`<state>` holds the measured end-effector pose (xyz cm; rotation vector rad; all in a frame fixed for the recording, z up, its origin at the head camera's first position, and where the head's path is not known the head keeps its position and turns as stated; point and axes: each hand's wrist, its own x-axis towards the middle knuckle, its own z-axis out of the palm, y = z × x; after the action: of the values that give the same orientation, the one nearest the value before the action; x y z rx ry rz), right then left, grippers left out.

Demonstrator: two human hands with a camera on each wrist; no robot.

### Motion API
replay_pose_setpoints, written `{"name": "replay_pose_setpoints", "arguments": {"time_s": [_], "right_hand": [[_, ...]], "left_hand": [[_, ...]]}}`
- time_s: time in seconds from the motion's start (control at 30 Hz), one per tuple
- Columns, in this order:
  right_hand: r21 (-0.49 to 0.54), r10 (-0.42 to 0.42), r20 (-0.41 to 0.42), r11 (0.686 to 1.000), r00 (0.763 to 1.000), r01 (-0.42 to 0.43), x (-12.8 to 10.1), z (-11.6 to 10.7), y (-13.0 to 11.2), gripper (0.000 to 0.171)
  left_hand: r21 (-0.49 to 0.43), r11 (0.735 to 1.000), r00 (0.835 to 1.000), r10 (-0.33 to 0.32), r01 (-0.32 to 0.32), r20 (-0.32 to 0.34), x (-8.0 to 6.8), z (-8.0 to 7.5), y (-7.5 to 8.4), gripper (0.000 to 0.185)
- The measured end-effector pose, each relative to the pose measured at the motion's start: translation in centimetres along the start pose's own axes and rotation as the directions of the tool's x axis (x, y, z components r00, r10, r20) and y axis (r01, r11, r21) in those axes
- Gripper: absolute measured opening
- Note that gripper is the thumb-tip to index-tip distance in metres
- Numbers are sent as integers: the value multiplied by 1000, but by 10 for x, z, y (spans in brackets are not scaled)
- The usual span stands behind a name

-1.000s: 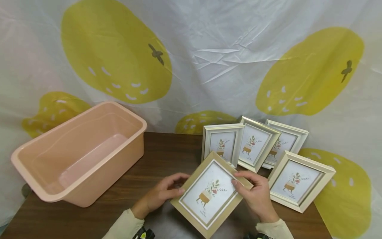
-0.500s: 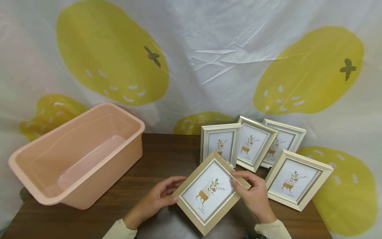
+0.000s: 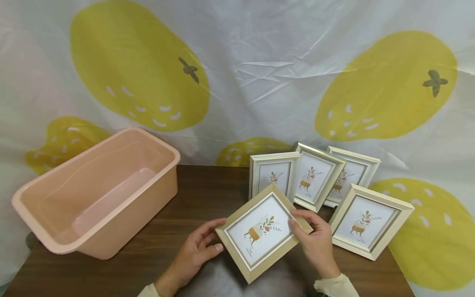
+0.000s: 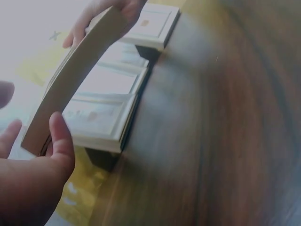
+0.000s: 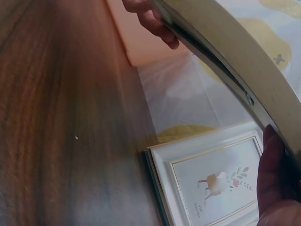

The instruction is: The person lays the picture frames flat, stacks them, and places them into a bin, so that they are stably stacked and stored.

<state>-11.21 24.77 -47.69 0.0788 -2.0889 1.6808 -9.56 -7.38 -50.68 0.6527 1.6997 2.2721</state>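
The tan, rectangular, wood-toned picture frame is held tilted above the dark brown wood-grain table. The right hand pinches its right corner; the left hand, fingers loosely parted, sits at its left corner. Probably light, rigid, fragile-faced: grip opposite borders.

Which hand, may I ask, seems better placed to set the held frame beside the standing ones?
Probably the right hand: it pinches the held frame near one corner and is closer to the standing frames. The left hand shows no clear grip at the opposite corner.
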Motion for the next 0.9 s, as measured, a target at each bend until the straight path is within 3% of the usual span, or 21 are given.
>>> {"name": "replay_pose_setpoints", "arguments": {"time_s": [0.2,0.43,0.57,0.67,0.9], "right_hand": [[10,33,-62,999,998,-33,-3,2,0,21],[118,132,-112,986,985,-119,-8,6,-1,21],[133,131,-99,984,986,-118,-12,10,-1,22],[118,130,-75,986,989,-120,-13,11,-1,24],[34,102,-7,994,995,-102,-15,9,1,29]], "left_hand": [[-59,998,998,-2,-2,-68,-1,13,-6,68],[-75,994,988,-83,74,-127,-2,30,-11,86],[-59,991,972,-132,122,-195,0,37,-13,93],[-39,991,963,-132,127,-235,1,38,-14,93],[-39,994,963,-107,101,-247,3,33,-13,92]]}}
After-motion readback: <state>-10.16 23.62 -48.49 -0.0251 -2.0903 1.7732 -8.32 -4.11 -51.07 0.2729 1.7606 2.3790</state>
